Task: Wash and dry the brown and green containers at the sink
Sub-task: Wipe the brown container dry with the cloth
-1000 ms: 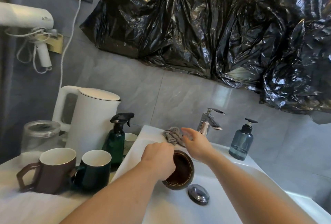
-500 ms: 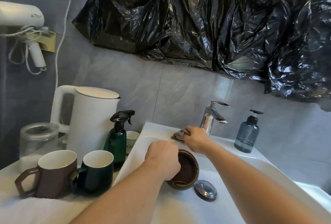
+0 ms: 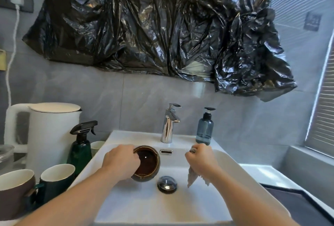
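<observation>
My left hand point(image 3: 120, 162) grips the rim of a round brown container point(image 3: 146, 164), holding it tilted over the white sink basin point(image 3: 137, 206), its dark glossy inside facing me. My right hand point(image 3: 201, 159) holds a grey cloth point(image 3: 192, 177), which hangs down from my fist above the right side of the basin. On the counter at the left stand a brown mug point(image 3: 15, 191) and a dark green mug point(image 3: 57, 178), both upright with white insides.
A chrome tap point(image 3: 169, 126) rises at the back of the sink, a blue soap pump bottle point(image 3: 205, 128) to its right. A metal drain plug point(image 3: 167, 184) sits in the basin. A green spray bottle point(image 3: 80, 146), white kettle point(image 3: 48, 135) and glass jar point(image 3: 5, 157) crowd the left counter.
My right hand took the grey cloth from the sink ledge beside the tap and carried it to the right over the basin. My left hand kept hold of the brown container.
</observation>
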